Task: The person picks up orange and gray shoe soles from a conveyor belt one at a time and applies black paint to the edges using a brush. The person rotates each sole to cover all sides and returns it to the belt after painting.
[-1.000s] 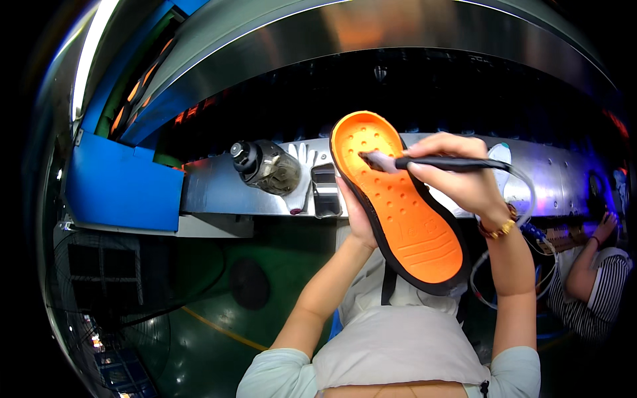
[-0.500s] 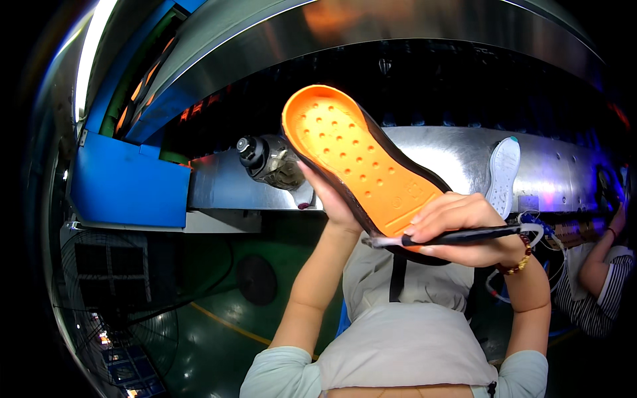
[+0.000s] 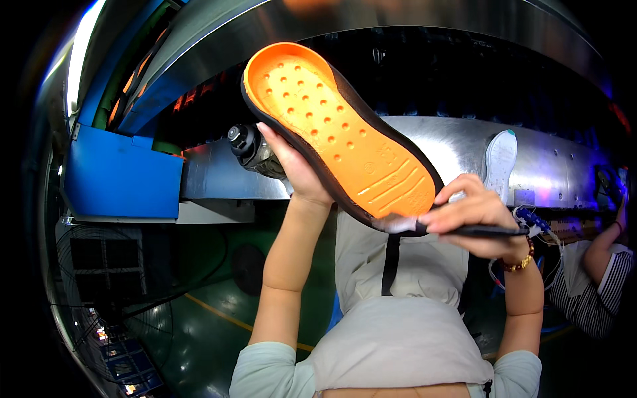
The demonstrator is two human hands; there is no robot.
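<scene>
The brush point(image 3: 488, 231) has moved from the sole's point(image 3: 345, 146) far end to its near rim, indicating work at that edge; the sole, raised between the hands, has shifted left and far; left hand point(image 3: 295, 166) curled under its left side; right hand point(image 3: 474, 215) pinching the brush; count: one held sole, one brush; bench point(image 3: 451, 136): one bottle point(image 3: 248, 149), left; one white sole point(image 3: 500, 159), right.

Bottle point(image 3: 255, 149) crowds left hand point(image 3: 300, 171); room between orange sole point(image 3: 335, 129), white sole point(image 3: 501, 159).
</scene>
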